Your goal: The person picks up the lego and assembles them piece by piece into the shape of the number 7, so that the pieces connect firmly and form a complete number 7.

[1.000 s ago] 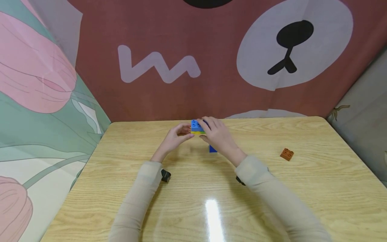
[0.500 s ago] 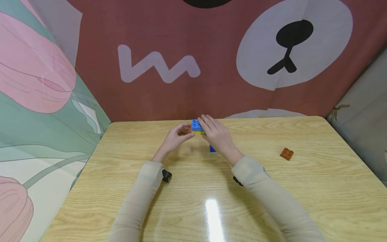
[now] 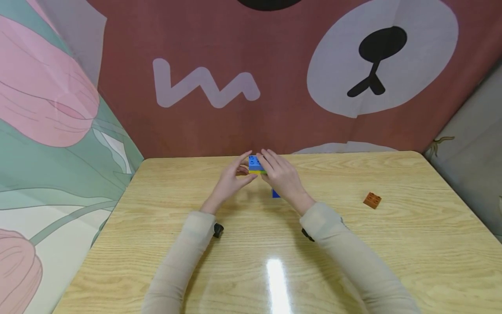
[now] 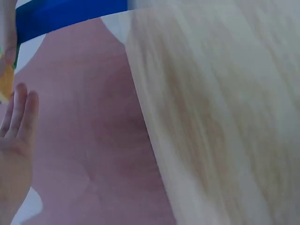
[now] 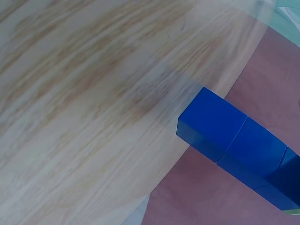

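In the head view, a light blue toy brick [image 3: 254, 166] with studs on top sits over a thin yellow and green layer [image 3: 255, 172]. My right hand [image 3: 283, 176] grips this stack from the right, fingers over the top; its thumb is hidden. Below it shows a dark blue brick column [image 3: 276, 193], which the right wrist view gives as joined dark blue bricks [image 5: 215, 122]. Whether the column touches the table cannot be told. My left hand [image 3: 231, 179] is at the stack's left, fingers extended and spread from the thumb, with a gap between fingers and brick.
An orange-brown studded brick [image 3: 372, 200] lies alone on the wooden table [image 3: 243, 261], to the right. A printed cloth backdrop [image 3: 204, 131] hangs behind the table's far edge. Dark wrist devices [image 3: 218, 230] show by both sleeves.
My left fingers have straightened and drawn away from the brick. The right hand shifted slightly left and flattened over the stack, then stayed. The orange-brown brick has not moved.
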`<state>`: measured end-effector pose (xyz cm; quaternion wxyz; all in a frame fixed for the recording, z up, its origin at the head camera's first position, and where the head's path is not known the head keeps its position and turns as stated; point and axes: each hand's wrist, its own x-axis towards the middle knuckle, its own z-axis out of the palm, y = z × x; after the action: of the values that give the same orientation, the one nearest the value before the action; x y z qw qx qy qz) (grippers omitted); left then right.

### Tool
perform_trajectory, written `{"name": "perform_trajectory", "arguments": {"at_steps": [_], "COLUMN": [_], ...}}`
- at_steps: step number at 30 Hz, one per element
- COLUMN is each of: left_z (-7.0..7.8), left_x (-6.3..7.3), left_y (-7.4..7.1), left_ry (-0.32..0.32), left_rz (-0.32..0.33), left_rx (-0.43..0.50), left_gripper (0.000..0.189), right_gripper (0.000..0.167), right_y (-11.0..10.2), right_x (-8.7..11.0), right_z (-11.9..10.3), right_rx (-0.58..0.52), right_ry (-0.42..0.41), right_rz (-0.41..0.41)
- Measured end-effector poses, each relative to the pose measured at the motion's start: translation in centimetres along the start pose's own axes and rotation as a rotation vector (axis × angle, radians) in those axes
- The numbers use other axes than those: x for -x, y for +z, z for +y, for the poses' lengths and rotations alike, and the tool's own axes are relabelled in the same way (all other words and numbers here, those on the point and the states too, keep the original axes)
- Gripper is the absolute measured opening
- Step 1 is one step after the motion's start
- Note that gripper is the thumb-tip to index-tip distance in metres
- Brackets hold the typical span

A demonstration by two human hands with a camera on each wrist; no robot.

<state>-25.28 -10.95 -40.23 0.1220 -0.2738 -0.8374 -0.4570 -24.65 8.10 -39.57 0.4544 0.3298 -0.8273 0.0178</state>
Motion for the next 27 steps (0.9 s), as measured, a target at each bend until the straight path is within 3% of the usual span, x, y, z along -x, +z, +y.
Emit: {"name": "perform_trajectory", "arguments": {"at_steps": [3, 7, 9, 13, 20, 27], "left_z": [0.2, 0.5, 0.6, 0.7, 0.8, 0.7], "left_x": [0.2, 0.4, 0.4, 0.2, -0.3, -0.4], "left_y": [0.4, 0.6, 0.7, 0.8, 1.1, 1.1], "left_ry": [0.132, 0.253, 0.300, 0.363, 0.553, 0.583], "left_rz": [0.046, 0.124, 0.160, 0.230, 0.283, 0.287], "left_rx": [-0.234, -0.544, -0.664, -0.814, -0.912, -0.884], "left_gripper": [0.060, 0.054, 0.052, 0.050, 0.053, 0.052], "right_gripper": [0.061, 0.061, 0.062, 0.061, 0.067, 0.074], "right_y": [0.0, 0.2, 0.1, 0.1, 0.1, 0.0], "right_x": [0.0, 0.0, 0.0, 0.0, 0.1, 0.2], "right_z": [0.0, 0.0, 0.0, 0.0, 0.0, 0.2], "right_rx": [0.013, 0.020, 0.020, 0.019, 0.021, 0.005], "right_ry": [-0.005, -0.009, -0.009, -0.008, 0.012, 0.000], "right_rz": [0.010, 0.025, 0.030, 0.027, 0.037, 0.042]}}
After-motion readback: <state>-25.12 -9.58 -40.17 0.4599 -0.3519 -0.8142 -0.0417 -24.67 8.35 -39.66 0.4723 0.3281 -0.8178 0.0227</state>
